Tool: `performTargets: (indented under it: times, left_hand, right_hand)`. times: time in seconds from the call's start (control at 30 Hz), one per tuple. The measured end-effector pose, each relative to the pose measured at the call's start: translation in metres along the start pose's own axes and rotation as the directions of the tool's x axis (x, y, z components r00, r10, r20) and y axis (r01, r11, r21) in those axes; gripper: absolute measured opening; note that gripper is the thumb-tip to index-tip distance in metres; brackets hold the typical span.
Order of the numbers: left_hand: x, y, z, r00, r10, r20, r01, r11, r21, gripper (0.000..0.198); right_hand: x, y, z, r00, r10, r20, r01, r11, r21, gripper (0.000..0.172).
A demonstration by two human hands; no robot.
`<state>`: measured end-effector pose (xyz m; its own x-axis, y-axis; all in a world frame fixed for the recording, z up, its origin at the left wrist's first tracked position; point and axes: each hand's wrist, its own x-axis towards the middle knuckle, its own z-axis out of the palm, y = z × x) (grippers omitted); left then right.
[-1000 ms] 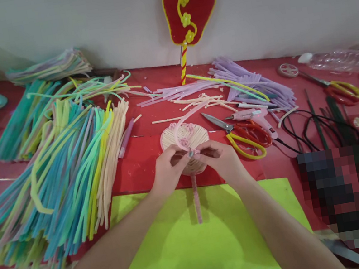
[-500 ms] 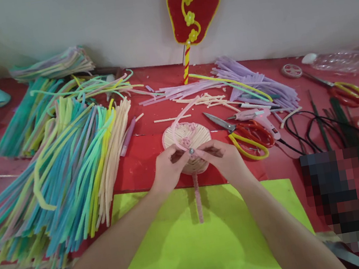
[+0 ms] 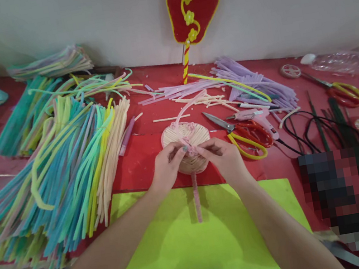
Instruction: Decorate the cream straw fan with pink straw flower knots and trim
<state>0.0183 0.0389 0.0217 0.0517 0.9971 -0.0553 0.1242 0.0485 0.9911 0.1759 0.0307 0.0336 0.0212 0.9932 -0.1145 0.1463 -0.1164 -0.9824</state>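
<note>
L hand (image 3: 171, 165), R hand (image 3: 223, 157) both pinched on pink stem (image 3: 181, 111); rnd fan (image 3: 201, 135) just beneath

Hands: two, left hand (image 3: 168, 168), right hand (image 3: 228, 158)
Fans: two, cream fan (image 3: 200, 134), red fan (image 3: 197, 5)
Scissors: two, near pair (image 3: 229, 128), far pair (image 3: 333, 86)
Glue gun (image 3: 262, 118): one
Green sheet (image 3: 180, 244): one
Fuzzy sticks (image 3: 72, 171): too many to count
</note>
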Motion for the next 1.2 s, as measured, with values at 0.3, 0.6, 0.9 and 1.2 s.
performTargets:
  times: [0.3, 0.6, 0.9, 1.2]
  left_hand:
    - [-0.0027, -0.0004, -0.0003, 0.999, 0.048, 0.007, -0.049, 0.998, 0.033, 0.015]
    - [0.0001, 0.0063, -0.0003, 0.998, 0.04, 0.038, -0.039, 0.999, -0.024, 0.011]
    - [0.0022, 0.0041, -0.0005, 0.996, 0.053, 0.065, -0.05, 0.998, -0.049, 0.012]
    - [0.0016, 0.002, -0.0017, 0.996, 0.044, 0.072, -0.042, 0.999, -0.025, 0.009]
  right_hand:
    - [-0.0018, -0.0017, 0.0044, 1.0, -0.005, -0.022, 0.006, 0.999, 0.05, 0.021]
    - [-0.0005, 0.0013, 0.0034, 1.0, -0.013, 0.011, 0.013, 0.999, 0.041, 0.017]
    - [0.0002, 0.0037, 0.0029, 0.999, -0.034, 0.017, 0.033, 0.997, 0.065, 0.017]
    - [-0.0009, 0.0003, 0.0026, 0.998, -0.052, 0.044, 0.051, 0.998, 0.027, 0.017]
